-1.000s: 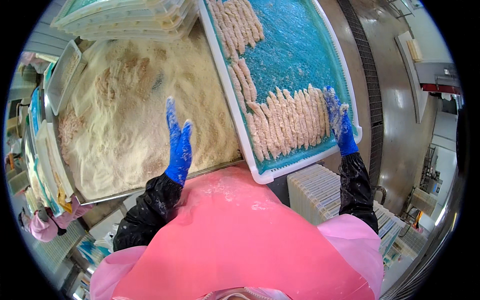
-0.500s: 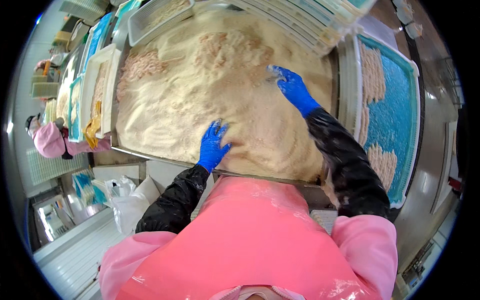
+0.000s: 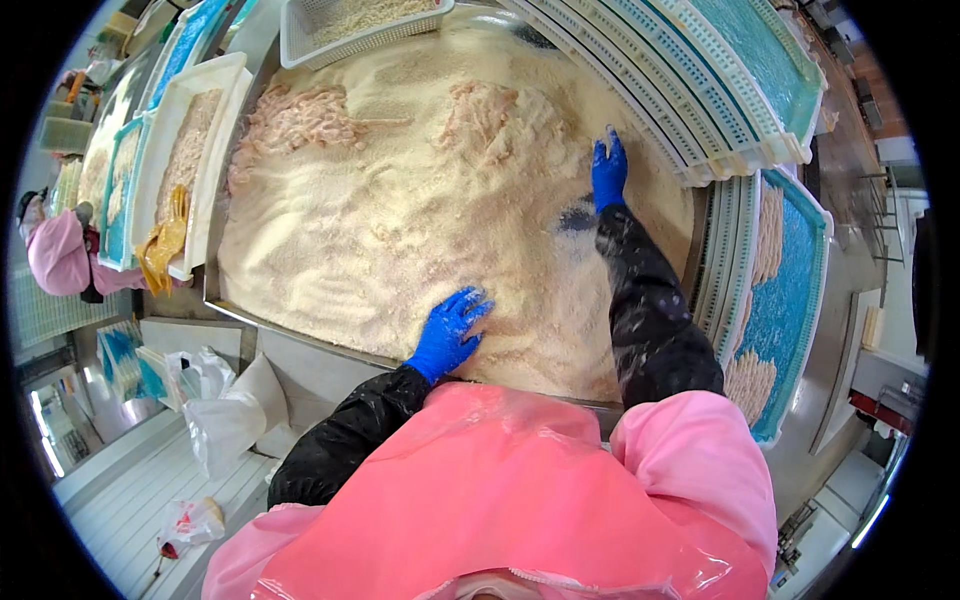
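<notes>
Left hand (image 3: 448, 332) flat, fingers spread, pressing breadcrumbs (image 3: 400, 230) at 6 o'clock; right hand (image 3: 608, 172) open, reaching crumbs at 2 o'clock beside stacked trays (image 3: 720, 90).

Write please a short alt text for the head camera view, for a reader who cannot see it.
A person's two blue-gloved hands press flat into a big metal trough of breadcrumbs: left hand near the front edge, right hand farther back, beside stacked white trays. Pale breaded strips lie at the far side.

Centre frame: breadcrumb bed (image 3: 400, 230) in metal trough (image 3: 300, 335). Left hand (image 3: 448, 332) flat on crumbs, lower centre; right hand (image 3: 608, 172) upper right, beside stacked trays (image 3: 700, 90).
</notes>
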Tool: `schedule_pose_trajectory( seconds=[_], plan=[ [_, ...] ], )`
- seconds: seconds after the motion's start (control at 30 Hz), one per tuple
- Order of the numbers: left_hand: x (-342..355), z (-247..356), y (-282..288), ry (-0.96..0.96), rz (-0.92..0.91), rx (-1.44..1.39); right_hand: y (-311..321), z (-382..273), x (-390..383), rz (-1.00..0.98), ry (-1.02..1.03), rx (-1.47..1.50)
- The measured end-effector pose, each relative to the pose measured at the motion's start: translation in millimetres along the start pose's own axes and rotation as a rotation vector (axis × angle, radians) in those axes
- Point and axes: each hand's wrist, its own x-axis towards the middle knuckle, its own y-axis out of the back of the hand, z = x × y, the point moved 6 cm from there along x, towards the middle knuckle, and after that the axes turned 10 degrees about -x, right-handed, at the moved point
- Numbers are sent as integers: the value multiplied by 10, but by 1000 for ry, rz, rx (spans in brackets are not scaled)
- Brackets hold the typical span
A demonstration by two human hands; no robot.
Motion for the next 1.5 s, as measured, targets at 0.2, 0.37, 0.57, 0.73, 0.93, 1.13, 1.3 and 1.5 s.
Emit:
schedule_pose_trajectory(
  seconds=[0.2,0.37,0.57,0.73,0.93,1.13,1.3,1.5],
  plan=[
    [2,-14,11,2,-31,-9,-583,344,-486,-815,-794,726],
    [2,29,73,13,-18,-41,-291,-1215,-1528,-707,-785,1051],
    [-139,-109,14,-61,-52,-73,327,-1237,-2005,-334,-425,493],
    [-102,-82,-76,-85,-23,-2,399,-1000,-2175,-424,-144,100],
    [-123,-156,-114,-29,46,25,177,-1225,-1319,-202,127,39],
    [-68,-126,-87,-3,37,0,109,-1375,-1056,-497,245,-205],
    [-85,-132,-88,-2,84,-52,329,-1811,-985,-845,-353,672],
    [-92,-99,-120,51,125,-105,990,-2266,-963,-685,-378,680]
  ],
)
